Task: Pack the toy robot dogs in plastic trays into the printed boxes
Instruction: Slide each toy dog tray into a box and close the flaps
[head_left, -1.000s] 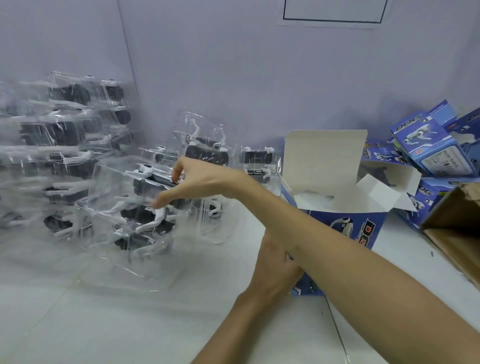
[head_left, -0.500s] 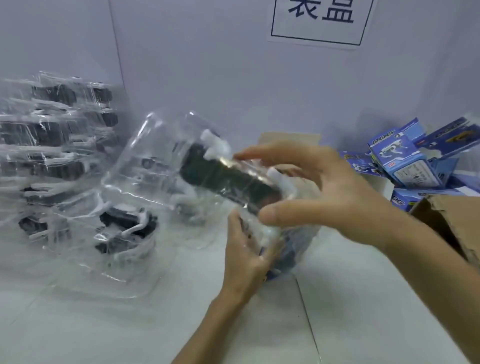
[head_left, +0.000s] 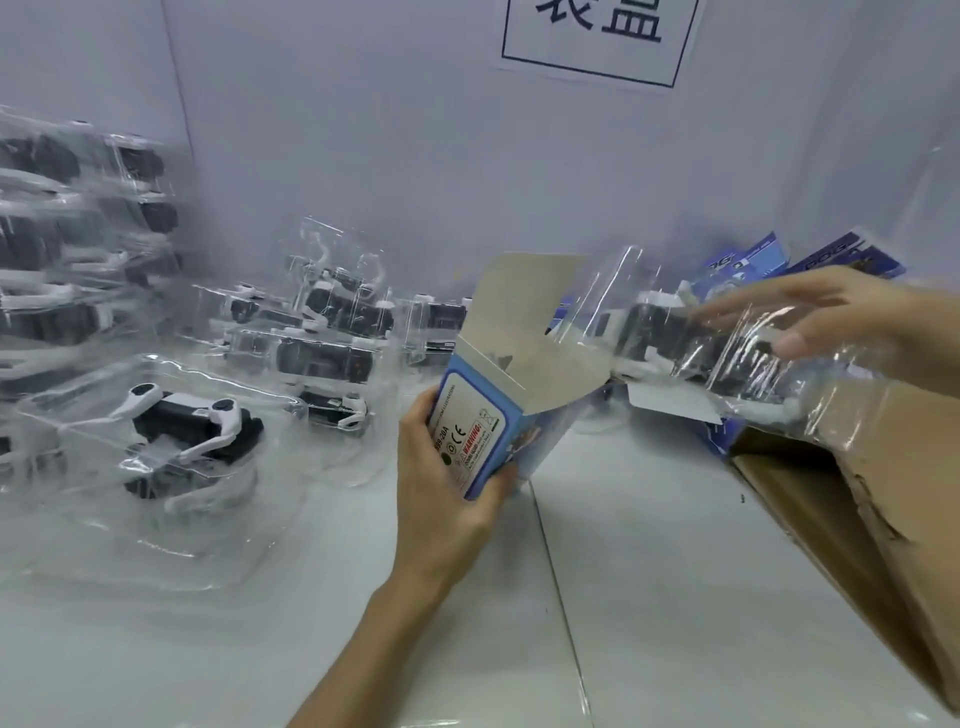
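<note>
A: Holding the printed box (head_left: 475, 441) is the left hand (head_left: 441, 499): fingers wrapped behind the blue label panel, thumb pressed on the lower front edge. Grip status: closed on the box.

B: Box attitude?

A: Tilted, lifted off the white tabletop (head_left: 649, 571). The open mouth sits above and to the right of the grip, flaps folded outward, with 1 tall flap standing up behind the opening.

B: Right hand (head_left: 841, 322) status?

A: Gripping the clear plastic tray (head_left: 727, 353) that carries 1 toy robot dog (head_left: 670, 338), black body with white parts. Fingers lie extended across the top of the tray, thumb pressing the near face. The image is motion-blurred there, so the exact contact points cannot be read.

B: Tray position relative to the box?

A: The tray extends left of the right-hand grip; its left end is at the box mouth, over the right-hand flap. Whether it has entered the opening, I cannot tell.

B: Surroundings?

A: Left of the left-hand grip, more trayed dogs rest on the tabletop: 1 nearest tray (head_left: 171, 441), a cluster (head_left: 322, 343) behind it, and a tall stack (head_left: 67, 249) at the far left. Below the right-hand grip is an open brown cardboard carton (head_left: 857, 493). Behind that hand, packed blue boxes (head_left: 753, 265) are piled against the wall. A paper sign (head_left: 597, 36) with printed characters is fixed to the wall above.
</note>
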